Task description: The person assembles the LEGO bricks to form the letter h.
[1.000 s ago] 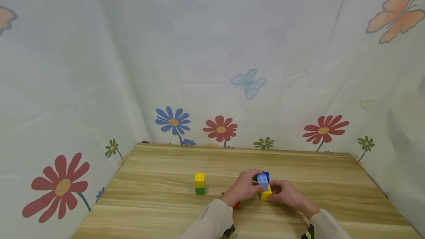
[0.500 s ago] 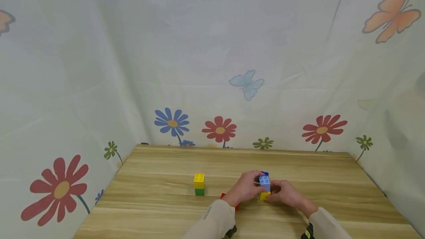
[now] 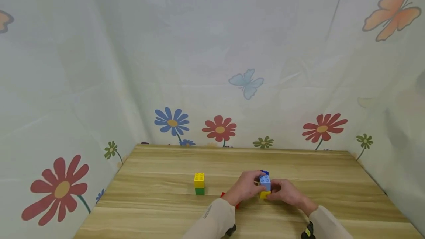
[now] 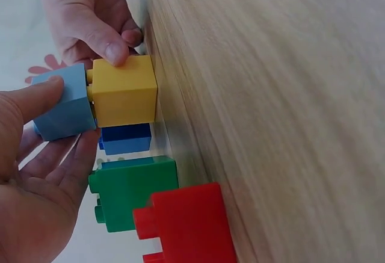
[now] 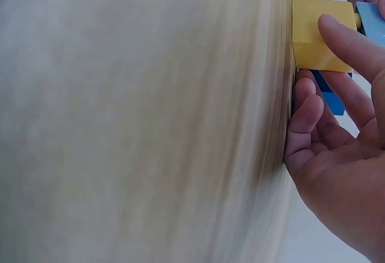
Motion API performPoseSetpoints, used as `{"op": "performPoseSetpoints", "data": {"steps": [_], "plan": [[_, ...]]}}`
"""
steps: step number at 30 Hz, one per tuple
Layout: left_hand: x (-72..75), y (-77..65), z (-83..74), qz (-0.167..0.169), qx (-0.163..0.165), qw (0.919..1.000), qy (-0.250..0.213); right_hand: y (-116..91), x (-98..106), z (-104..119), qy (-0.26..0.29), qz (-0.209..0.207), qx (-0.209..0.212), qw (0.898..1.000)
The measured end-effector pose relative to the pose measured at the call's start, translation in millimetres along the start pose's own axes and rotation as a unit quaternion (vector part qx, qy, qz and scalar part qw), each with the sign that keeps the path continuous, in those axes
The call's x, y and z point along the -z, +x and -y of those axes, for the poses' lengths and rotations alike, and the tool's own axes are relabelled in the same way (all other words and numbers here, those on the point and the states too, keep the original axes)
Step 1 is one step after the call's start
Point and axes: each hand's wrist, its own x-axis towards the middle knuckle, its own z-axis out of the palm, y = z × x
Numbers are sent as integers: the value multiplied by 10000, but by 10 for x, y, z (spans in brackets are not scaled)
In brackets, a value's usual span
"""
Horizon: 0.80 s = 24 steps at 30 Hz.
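Note:
My left hand (image 3: 246, 186) pinches a light blue toy building block (image 3: 265, 183) between thumb and fingers. Beneath it on the table is a yellow block (image 3: 265, 195), which my right hand (image 3: 288, 193) grips low at the side. In the left wrist view, the light blue block (image 4: 65, 108) meets the studs of the yellow block (image 4: 126, 91) slightly tilted, and a narrow gap with studs shows between them. The right wrist view has my right thumb lying on a face of the yellow block (image 5: 311, 37), with fingers on its far side.
Behind the held pair stands a dark blue block (image 4: 126, 139). A green block (image 4: 137, 191) and a red block (image 4: 194, 227) are near my left hand. Farther left, a yellow block (image 3: 199, 180) sits on a green one (image 3: 200, 191). Printed cloth walls surround the wooden table (image 3: 159, 209).
My left hand has shifted slightly right with the light blue block, bringing it over the yellow block and lining it up more closely. The right hand keeps its hold on the yellow block.

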Motion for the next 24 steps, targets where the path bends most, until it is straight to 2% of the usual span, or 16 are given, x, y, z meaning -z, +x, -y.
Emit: {"op": "performPoseSetpoints", "data": {"steps": [6, 11, 18, 24], "plan": [[22, -5, -23, 162, -26, 9992, 363, 13, 0, -29, 34, 18, -37, 10000], [29, -9, -30, 362, -234, 9977, 515, 16, -8, -28, 179, 5, -18, 9998], [25, -19, -42, 414, -134, 9970, 638, 16, -15, -37, 238, 0, 62, 9997], [20, -4, -43, 426, -209, 9927, 1105, 8, -12, -32, 240, -27, 51, 9997]]}}
